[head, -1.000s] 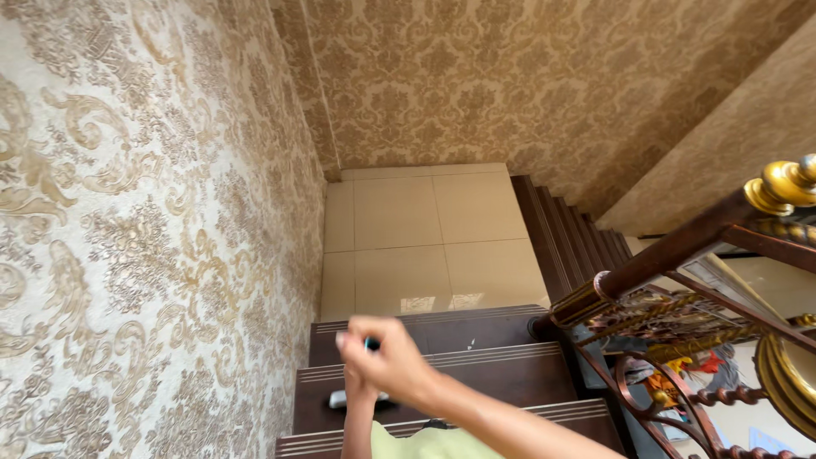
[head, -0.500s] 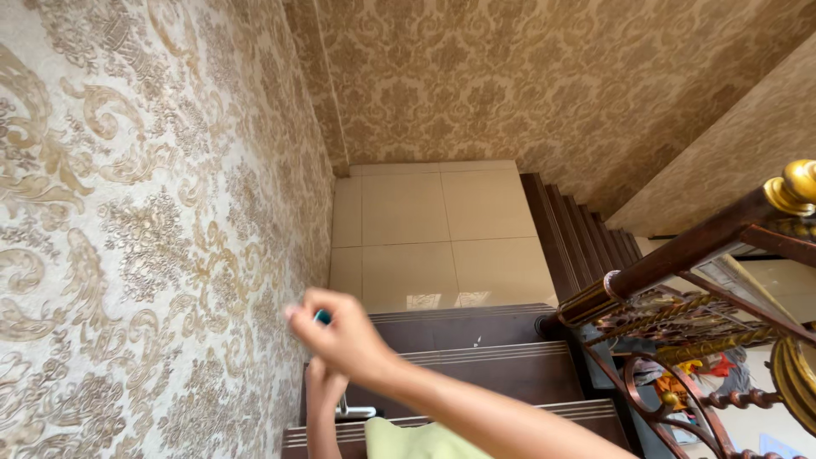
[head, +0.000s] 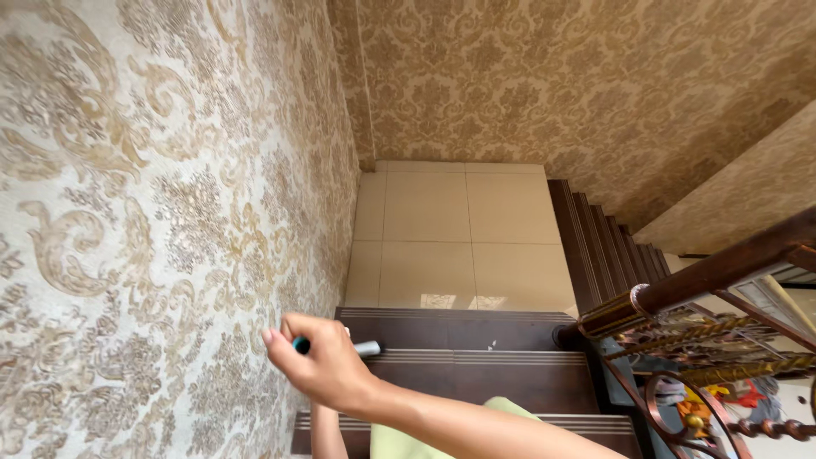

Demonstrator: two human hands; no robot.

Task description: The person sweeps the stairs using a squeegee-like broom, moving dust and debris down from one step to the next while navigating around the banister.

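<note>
Holding teal-and-silver pen in closed right grip, near patterned wall; left grip hidden, can't tell.

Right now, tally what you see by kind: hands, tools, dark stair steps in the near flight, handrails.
Hands: 1, the right hand
Tools: 1, a grey tool with teal end
Dark steps: 3
Handrails: 1
Total: 6

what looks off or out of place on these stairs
Little stands out. A small pale speck lies on the dark top stair tread, like a crumb or chip. The right hand grips a teal-handled tool by the patterned wall, which looks undamaged.
</note>
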